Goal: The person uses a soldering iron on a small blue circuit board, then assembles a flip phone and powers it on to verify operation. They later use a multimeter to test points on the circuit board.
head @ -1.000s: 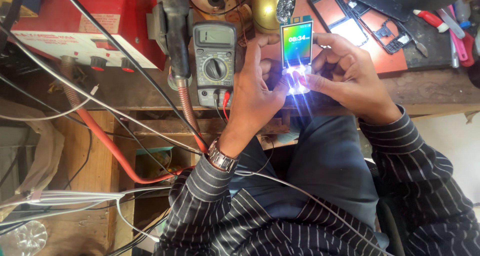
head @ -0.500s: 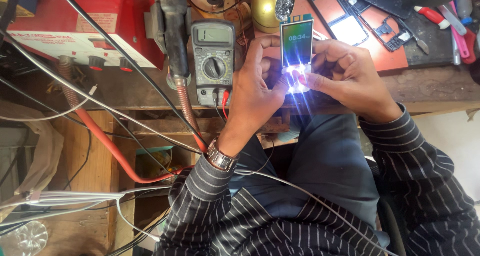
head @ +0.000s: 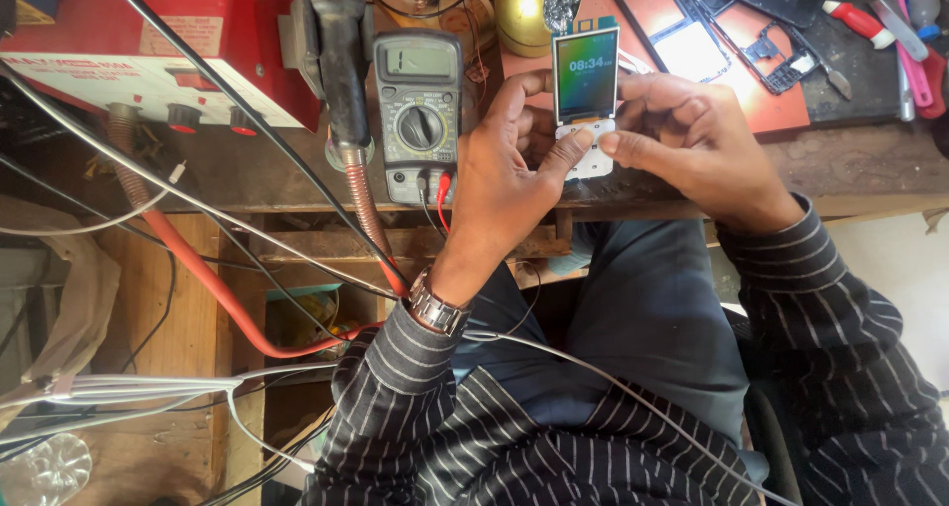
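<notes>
1. Head view, looking straight down: both hands meet over the front edge of a worn wooden workbench (head: 247,175), holding a small bare phone assembly (head: 585,96) between them.
2. That assembly is a lit colour screen above a pale keypad board. It stands upright in the picture, its screen end towards the back of the bench, its lower end just over the bench edge.
3. The left hand (head: 509,180) grasps it from the left side. Its thumb tip presses on the pale lower part, and its other fingers curl up behind the left edge of the screen.
4. The right hand (head: 692,145) grasps it from the right side. Thumb and forefinger pinch the lower right corner, and the thumb tips of both hands nearly touch there.
5. A metal wristwatch (head: 435,308) sits on the left wrist, above a dark striped sleeve (head: 415,387).
6. Just left of the left hand lies a grey multimeter (head: 419,111), with red and black leads plugged in at its lower end.
7. Left of the meter a dark tool hangs in a holder, with a coppery hose (head: 361,205) running down from it.
8. A red box with knobs (head: 148,61) fills the upper left corner.
9. Behind the phone assembly sits a brass-coloured round pot (head: 529,12), and to its right an orange mat (head: 781,91) bears empty phone frames (head: 682,32).
10. Screwdrivers (head: 870,22) lie at the far right.
11. White and black cables (head: 198,200) cross the left half of the picture.
</notes>
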Available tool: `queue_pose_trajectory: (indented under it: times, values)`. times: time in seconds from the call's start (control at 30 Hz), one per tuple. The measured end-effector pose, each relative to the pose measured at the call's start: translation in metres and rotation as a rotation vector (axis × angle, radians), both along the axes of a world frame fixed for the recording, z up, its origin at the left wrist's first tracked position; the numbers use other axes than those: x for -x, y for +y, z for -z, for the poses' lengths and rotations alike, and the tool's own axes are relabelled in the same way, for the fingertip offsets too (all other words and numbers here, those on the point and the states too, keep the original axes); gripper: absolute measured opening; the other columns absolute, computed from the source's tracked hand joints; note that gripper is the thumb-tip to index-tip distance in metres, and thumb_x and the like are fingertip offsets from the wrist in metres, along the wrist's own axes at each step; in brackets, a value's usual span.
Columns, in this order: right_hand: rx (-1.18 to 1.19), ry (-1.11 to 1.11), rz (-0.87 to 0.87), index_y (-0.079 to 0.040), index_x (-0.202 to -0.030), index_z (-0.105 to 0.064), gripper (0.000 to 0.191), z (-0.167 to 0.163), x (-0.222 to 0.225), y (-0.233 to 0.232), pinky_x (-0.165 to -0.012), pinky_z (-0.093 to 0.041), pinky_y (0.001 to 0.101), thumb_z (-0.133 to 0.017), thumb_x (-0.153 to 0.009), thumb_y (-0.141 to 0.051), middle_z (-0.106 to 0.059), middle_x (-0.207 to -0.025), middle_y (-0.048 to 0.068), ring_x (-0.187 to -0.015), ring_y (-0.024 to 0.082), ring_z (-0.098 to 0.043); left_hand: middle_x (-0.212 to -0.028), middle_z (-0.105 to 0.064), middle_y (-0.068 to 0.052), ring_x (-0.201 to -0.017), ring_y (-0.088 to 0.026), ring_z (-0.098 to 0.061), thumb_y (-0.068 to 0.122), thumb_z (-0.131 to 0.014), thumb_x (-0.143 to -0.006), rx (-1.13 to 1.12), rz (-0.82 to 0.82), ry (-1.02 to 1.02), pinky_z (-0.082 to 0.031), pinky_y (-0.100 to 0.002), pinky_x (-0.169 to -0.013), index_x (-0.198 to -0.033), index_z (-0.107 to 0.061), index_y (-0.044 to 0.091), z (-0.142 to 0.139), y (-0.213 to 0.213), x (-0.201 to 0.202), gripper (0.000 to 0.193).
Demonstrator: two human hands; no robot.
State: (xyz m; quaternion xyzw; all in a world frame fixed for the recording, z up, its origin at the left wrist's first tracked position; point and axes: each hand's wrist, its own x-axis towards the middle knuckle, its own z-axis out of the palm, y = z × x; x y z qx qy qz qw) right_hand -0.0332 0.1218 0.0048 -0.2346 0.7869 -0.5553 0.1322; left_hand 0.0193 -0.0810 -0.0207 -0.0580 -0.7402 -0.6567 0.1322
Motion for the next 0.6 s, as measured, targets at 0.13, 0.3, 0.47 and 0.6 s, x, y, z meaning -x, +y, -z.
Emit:
queue_pose_trajectory:
  times: [0.13,0.3,0.47,0.6]
  values:
    - [0.044,0.023,-0.050,0.005,-0.131,-0.064,0.037,0.0026,0.0039,0.0043,-0.068,-0.047,0.0180,-0.070,-0.095,-0.003,-0.069,-0.095,0.003,-0.076,0.003,-0.059,-0.097,-0.080,-0.007,-0.080,-0.006,-0.073,0.010,-0.076,-0.096,-0.037,0.017,-0.001,-0.056,-0.021,-0.068,-0.134,-0.055,0.001,0.0008,0.0004,-0.0001,0.044]
    - [0.055,0.031,-0.053,0.006,-0.129,-0.063,0.035,0.0043,0.0042,0.0046,-0.074,-0.052,0.0206,-0.070,-0.095,-0.002,-0.069,-0.095,0.004,-0.082,0.007,-0.065,-0.092,-0.080,-0.006,-0.075,-0.006,-0.073,0.011,-0.077,-0.095,0.002,0.006,-0.029,-0.054,-0.021,-0.063,-0.133,-0.055,0.002,-0.0007,-0.0006,0.0005,0.045]
    - [0.016,0.044,-0.036,0.006,-0.128,-0.066,0.033,0.0041,0.0042,0.0031,-0.069,-0.050,0.0219,-0.070,-0.096,-0.002,-0.067,-0.089,0.005,-0.077,0.009,-0.065,-0.091,-0.080,-0.006,-0.074,-0.006,-0.073,0.013,-0.077,-0.095,0.013,0.001,-0.030,-0.054,-0.020,-0.063,-0.133,-0.055,0.002,-0.0018,-0.0009,0.0006,0.046]
    - [0.087,-0.008,-0.046,0.007,-0.129,-0.064,0.033,0.0081,0.0042,0.0049,-0.075,-0.053,0.0228,-0.068,-0.096,0.000,-0.068,-0.097,0.005,-0.084,0.010,-0.065,-0.094,-0.080,-0.006,-0.078,-0.006,-0.075,0.012,-0.077,-0.095,0.026,-0.008,-0.007,-0.056,-0.021,-0.066,-0.133,-0.056,0.002,-0.0018,-0.0007,-0.0004,0.045]
